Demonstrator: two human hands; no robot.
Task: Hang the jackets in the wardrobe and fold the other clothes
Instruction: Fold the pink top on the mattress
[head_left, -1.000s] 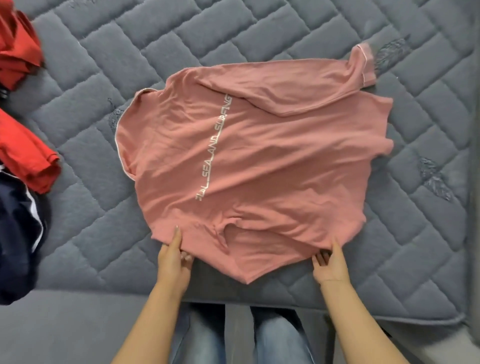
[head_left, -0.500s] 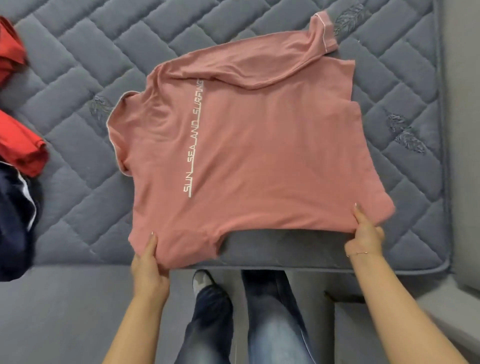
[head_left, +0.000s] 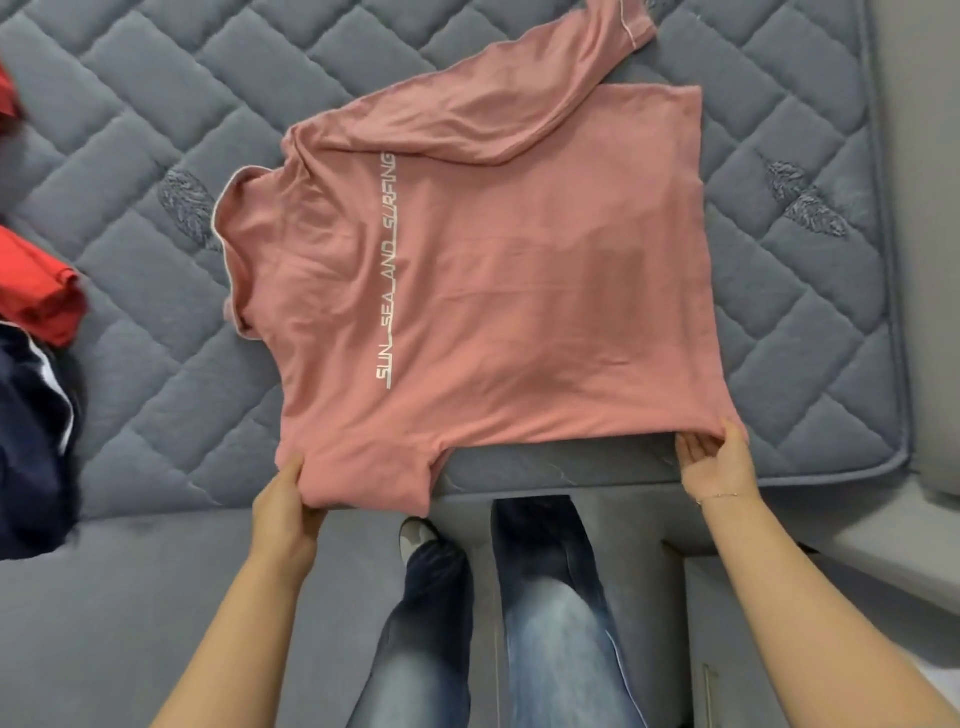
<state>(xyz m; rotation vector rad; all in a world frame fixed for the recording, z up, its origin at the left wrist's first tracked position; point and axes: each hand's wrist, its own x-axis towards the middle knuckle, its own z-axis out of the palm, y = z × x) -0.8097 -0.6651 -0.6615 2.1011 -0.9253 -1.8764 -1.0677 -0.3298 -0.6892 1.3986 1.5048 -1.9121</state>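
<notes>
Lying at the far left edge of the bed: a navy garment (head_left: 31, 441) with a white stripe, bunched, and just above it a red garment (head_left: 39, 296), crumpled; another scrap of red cloth (head_left: 8, 93) shows higher up at the frame edge. All rest on the grey quilted mattress (head_left: 130, 156).

Left hand (head_left: 285, 499): thumb on top, fingers (head_left: 311, 514) curled under, pinching the near left corner of the pink T-shirt (head_left: 519, 286), at the short sleeve that hangs just over the mattress edge.

Pink T-shirt spread flat on the mattress, centre of view, neck opening with pale trim toward the left, hem toward the right. White lettering "SUN_SEA_AND_SURFING" runs across the cloth. Far sleeve folded over the body, its cuff pointing to the upper right. Cloth mostly smooth, light creases near the far shoulder.

Below the shirt, the person's legs in blue jeans (head_left: 545, 623) stand against the bed side.

Right hand (head_left: 719, 462): palm turned up, fingers (head_left: 691, 452) tucked under the near right corner of the shirt, thumb over the hem edge, gripping it. Thin bracelet (head_left: 722, 496) at the wrist.
</notes>
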